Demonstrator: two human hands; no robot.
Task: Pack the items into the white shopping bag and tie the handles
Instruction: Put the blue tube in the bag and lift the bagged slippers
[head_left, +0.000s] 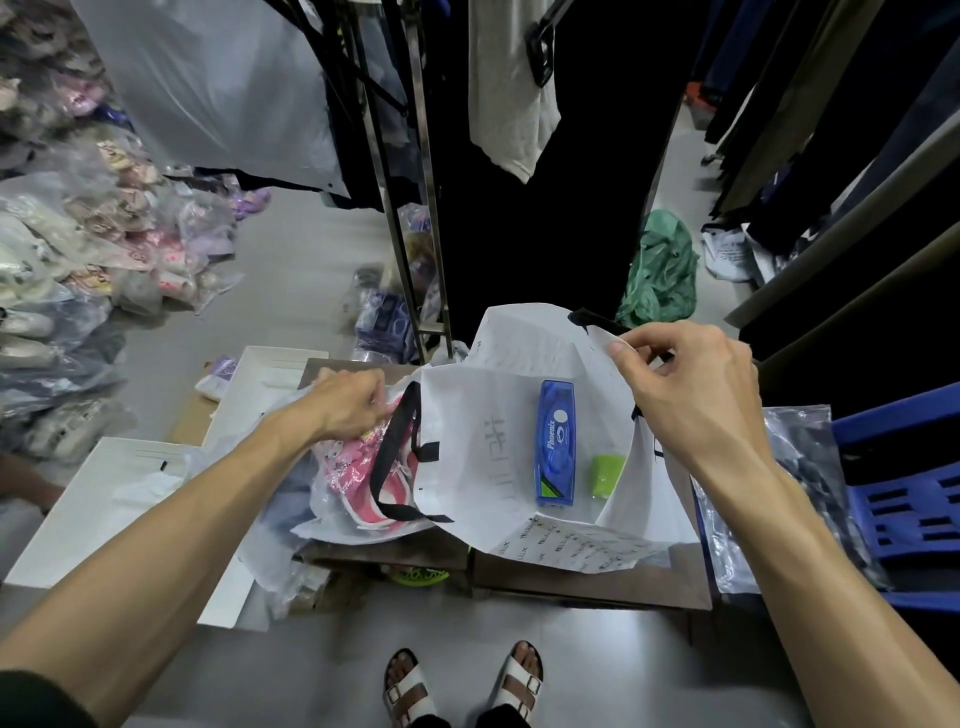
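The white paper shopping bag (483, 441) with black fabric handles lies open on a brown cardboard box (587, 584). Inside rest a blue translucent plastic case (556, 442) and, just beside it, a small lime-green block (606, 476). The right hand (685, 387) pinches the bag's far rim, while the left hand (349, 402) grips a clear-wrapped pink shoe package (363, 470) beside the bag.

A brown cardboard box (587, 584) carries the white shopping bag (483, 441) beneath the right hand's (691, 384) pinch, a clear-wrapped pink item (358, 467) under the left hand (353, 402).
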